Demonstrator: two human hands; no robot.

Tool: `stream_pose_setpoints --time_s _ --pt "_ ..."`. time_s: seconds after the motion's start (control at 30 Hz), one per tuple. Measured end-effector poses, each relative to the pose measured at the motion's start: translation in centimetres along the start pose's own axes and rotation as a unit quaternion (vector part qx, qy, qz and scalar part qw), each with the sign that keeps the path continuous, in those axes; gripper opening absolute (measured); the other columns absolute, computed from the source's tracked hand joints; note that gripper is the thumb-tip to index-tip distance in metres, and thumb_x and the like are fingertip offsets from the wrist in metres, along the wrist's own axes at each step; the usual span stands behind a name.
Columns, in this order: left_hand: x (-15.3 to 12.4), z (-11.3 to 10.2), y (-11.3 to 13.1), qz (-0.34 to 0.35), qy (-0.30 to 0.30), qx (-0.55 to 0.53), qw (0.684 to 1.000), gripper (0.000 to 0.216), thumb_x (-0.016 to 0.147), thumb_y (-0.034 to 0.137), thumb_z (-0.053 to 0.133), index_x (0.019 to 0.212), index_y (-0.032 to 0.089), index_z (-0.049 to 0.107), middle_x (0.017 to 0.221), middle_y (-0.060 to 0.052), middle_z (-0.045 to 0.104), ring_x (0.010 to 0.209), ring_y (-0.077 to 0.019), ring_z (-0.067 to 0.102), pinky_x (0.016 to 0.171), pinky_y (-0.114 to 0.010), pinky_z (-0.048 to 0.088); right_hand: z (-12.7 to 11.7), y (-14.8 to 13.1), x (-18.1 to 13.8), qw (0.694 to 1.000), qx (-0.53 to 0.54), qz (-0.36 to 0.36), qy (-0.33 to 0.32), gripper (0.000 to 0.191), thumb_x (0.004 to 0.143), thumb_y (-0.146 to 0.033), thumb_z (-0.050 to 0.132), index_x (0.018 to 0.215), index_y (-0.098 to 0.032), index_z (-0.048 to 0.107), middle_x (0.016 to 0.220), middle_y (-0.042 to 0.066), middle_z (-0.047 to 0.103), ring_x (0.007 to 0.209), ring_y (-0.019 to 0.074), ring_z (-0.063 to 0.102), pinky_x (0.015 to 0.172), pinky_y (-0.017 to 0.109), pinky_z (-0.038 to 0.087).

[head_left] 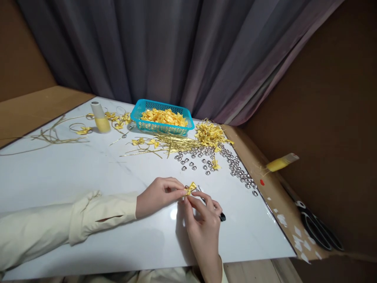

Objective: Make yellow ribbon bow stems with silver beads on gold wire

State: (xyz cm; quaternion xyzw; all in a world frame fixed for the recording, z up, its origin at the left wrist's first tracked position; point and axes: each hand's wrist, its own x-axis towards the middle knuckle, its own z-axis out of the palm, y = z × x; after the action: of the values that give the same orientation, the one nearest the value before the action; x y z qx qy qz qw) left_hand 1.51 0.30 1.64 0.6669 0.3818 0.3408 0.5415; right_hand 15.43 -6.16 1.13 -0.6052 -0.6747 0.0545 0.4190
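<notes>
Pinching a shiny yellow ribbon bow [192,187], the left hand [157,197] seems mid-piece, the right hand [204,220] gripping a slim black-handled tool [223,216]; yellow bows [165,117] in the blue plastic basket [147,125] apparently remain

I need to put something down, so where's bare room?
Bare table: between the right hand, beads and right edge; also between the left sleeve and gold strands. Crowded: around the basket, with bows, strands, beads.
</notes>
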Motion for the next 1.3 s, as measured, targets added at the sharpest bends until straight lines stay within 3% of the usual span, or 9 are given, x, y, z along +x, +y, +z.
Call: stream_pose_setpoints --time_s 0.5,0.77,1.0,1.17,1.3 --pt "-0.2 0.9 0.1 -0.006 0.016 0.023 1.000 0.018 0.077 0.028 0.060 0.075 0.013 0.069 0.082 -0.006 0.068 0.079 -0.0168 0.058 0.074 -0.027 0.045 0.3 0.2 -0.1 0.999 0.028 0.033 0.011 0.018 0.082 -0.023 0.053 0.071 -0.021 0.066 0.077 0.004 0.070 0.084 0.0215 0.062 0.083 0.040 0.032" --pt "-0.2 0.7 0.2 0.007 0.028 0.037 0.999 0.018 0.079 0.027 0.059 0.075 0.012 0.068 0.078 -0.006 0.066 0.074 -0.0154 0.057 0.068 -0.025 0.043 0.0 0.5 -0.2 0.997 0.068 0.032 0.001 0.012 0.081 -0.023 0.056 0.075 -0.020 0.066 0.080 0.005 0.069 0.079 0.0198 0.061 0.080 0.038 0.041" --pt "0.0 0.6 0.1 -0.016 0.029 0.032 0.999 0.019 0.079 0.029 0.059 0.074 0.012 0.067 0.077 -0.005 0.064 0.070 -0.0137 0.054 0.065 -0.023 0.041 -1.2 0.7 -0.4 0.987 0.112 0.114 0.030 0.012 0.081 -0.025 0.057 0.090 -0.019 0.063 0.092 0.009 0.067 0.088 0.0219 0.061 0.078 0.033 0.047" --pt "-0.3 0.5 0.4 0.014 0.019 0.050 0.998 0.018 0.080 0.026 0.058 0.074 0.012 0.068 0.076 -0.004 0.064 0.071 -0.0132 0.054 0.065 -0.023 0.041 -0.7 1.2 0.2 0.978 0.137 0.152 -0.044 0.014 0.074 -0.027 0.063 0.085 -0.019 0.062 0.086 0.007 0.067 0.083 0.0222 0.062 0.076 0.035 0.048" --pt "-0.5 0.6 0.3 0.038 0.022 0.066 0.997 0.017 0.080 0.025 0.058 0.075 0.012 0.068 0.077 -0.005 0.065 0.072 -0.0139 0.056 0.066 -0.024 0.041 -0.7 1.3 0.3 0.966 0.163 0.183 -0.083 0.010 0.076 -0.028 0.061 0.079 -0.018 0.062 0.081 0.005 0.068 0.078 0.0203 0.063 0.072 0.033 0.048"
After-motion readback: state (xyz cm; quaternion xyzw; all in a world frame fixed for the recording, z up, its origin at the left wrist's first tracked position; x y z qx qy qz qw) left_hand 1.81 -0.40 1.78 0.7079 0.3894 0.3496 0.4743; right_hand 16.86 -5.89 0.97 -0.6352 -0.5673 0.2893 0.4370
